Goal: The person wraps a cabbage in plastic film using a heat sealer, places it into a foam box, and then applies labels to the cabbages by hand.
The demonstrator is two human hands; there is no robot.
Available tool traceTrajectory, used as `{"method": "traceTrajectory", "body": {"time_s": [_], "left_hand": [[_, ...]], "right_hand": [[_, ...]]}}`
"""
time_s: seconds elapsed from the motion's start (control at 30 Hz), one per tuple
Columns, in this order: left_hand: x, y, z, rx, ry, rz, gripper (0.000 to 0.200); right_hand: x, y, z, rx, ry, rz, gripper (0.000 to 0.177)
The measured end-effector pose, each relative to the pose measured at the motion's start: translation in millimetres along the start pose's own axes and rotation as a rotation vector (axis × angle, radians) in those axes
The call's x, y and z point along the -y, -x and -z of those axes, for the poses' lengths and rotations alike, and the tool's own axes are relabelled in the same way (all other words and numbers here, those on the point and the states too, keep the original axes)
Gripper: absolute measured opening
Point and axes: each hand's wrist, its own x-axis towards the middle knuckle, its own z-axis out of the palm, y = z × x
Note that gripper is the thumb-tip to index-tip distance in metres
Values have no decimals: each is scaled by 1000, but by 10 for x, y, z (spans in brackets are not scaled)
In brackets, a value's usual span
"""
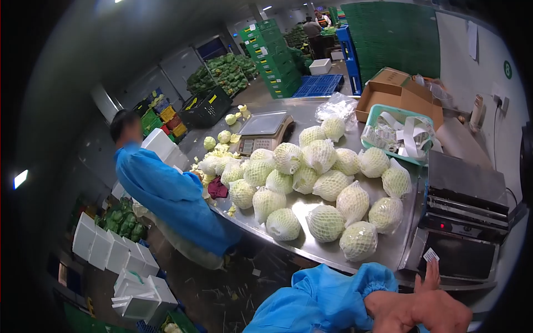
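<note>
At the lower right my two bare hands overlap in front of the black scale. My left hand (397,308) comes out of a blue sleeve, its fingers hard to make out. The raised fingers beside it appear to be those of my right hand (428,280), with a small white printed label (431,255) at their tips. Close by on the metal table (325,256), several round, pale green vegetables sit in white foam nets. The nearest netted vegetable (358,241) also has a clear, shiny wrap around it.
A person in a blue gown (161,177) stands at the table's left side. Behind the vegetables are a grey scale (265,123), a green basket of label strips (368,132) and a cardboard box (383,94). A black scale (461,252) stands at the right.
</note>
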Motion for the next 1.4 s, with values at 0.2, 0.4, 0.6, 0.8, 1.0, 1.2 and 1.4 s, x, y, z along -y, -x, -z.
{"method": "traceTrajectory", "body": {"time_s": [0.2,0.4,0.6,0.8,1.0,1.2,1.4], "left_hand": [[293,56,-376,10,20,79,26],[390,25,-702,-164,-56,112,27],[466,94,-913,-180,-86,116,25],[621,154,-1080,-148,90,186,24],[661,155,-998,-184,151,216,26],[474,701,-651,-64,-307,586,22],[49,1796,-256,-643,-768,1278,16]], "right_hand": [[-111,50,-57,-17,42,72,67],[-122,76,-92,-47,56,116,71],[-97,103,-85,-51,87,130,74],[-135,101,-105,-34,89,109,73],[-93,100,-92,-40,96,87,72],[-137,78,-154,-170,73,198,74],[-23,361,-164,-199,93,18,63]]}}
